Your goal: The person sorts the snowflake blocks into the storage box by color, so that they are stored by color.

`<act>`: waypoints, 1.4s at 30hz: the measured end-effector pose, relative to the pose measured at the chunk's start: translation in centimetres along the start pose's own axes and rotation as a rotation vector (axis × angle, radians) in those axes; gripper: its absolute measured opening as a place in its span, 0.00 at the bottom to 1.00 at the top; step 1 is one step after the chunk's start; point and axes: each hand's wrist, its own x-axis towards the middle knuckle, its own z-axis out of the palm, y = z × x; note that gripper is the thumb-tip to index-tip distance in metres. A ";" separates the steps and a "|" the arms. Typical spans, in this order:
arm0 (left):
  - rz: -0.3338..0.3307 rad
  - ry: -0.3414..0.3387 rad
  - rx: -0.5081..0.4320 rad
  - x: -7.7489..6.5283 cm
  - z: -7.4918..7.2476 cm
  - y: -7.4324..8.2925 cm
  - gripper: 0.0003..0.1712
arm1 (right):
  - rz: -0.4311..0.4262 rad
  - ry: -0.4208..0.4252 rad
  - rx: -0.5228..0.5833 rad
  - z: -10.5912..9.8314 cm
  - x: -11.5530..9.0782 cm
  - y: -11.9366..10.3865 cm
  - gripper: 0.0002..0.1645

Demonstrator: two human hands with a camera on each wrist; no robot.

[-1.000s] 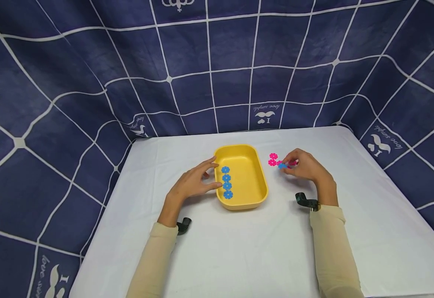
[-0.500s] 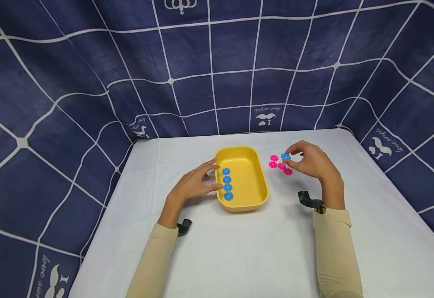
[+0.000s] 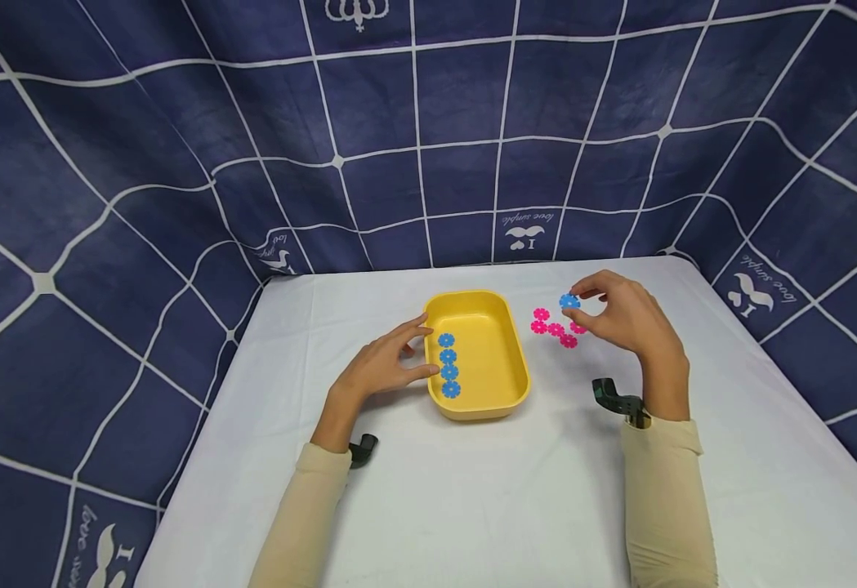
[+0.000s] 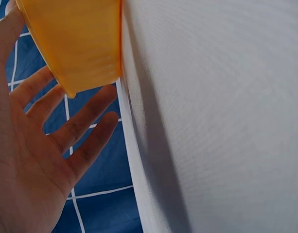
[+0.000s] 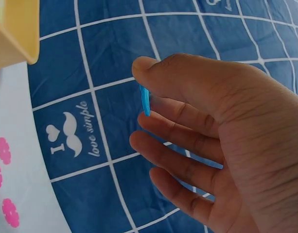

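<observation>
My right hand pinches a blue snowflake disc between thumb and fingertips, above the table's right part. In the right wrist view the same disc shows edge-on, with the other fingers spread below. Under and left of this hand lie several pink snowflake discs on the cloth. My left hand is at the left rim of a yellow tray, thumb and fingertips near the edge. Inside the tray, several blue snowflake discs stand in a row along its left side. The left wrist view shows the fingers spread out beside the tray.
A white cloth covers the table. Dark blue fabric with white grid lines hangs behind and at both sides. A black wrist camera mount sits on the right wrist and another mount on the left.
My right hand has lifted the blue disc off the pink discs, moving up and slightly right, so more pink discs show. The left hand and tray have hardly moved.
</observation>
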 end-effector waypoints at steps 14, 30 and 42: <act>0.030 -0.002 -0.013 -0.3 -0.1 0.0 0.46 | -0.039 0.010 -0.004 0.5 0.4 -0.5 0.25; 0.031 0.014 -0.008 -0.3 0.2 -0.1 0.46 | -0.090 0.009 0.009 1.7 1.5 -2.1 0.24; 0.034 0.018 -0.010 -0.9 0.4 0.0 0.44 | -0.183 0.035 0.036 3.2 2.3 -3.4 0.20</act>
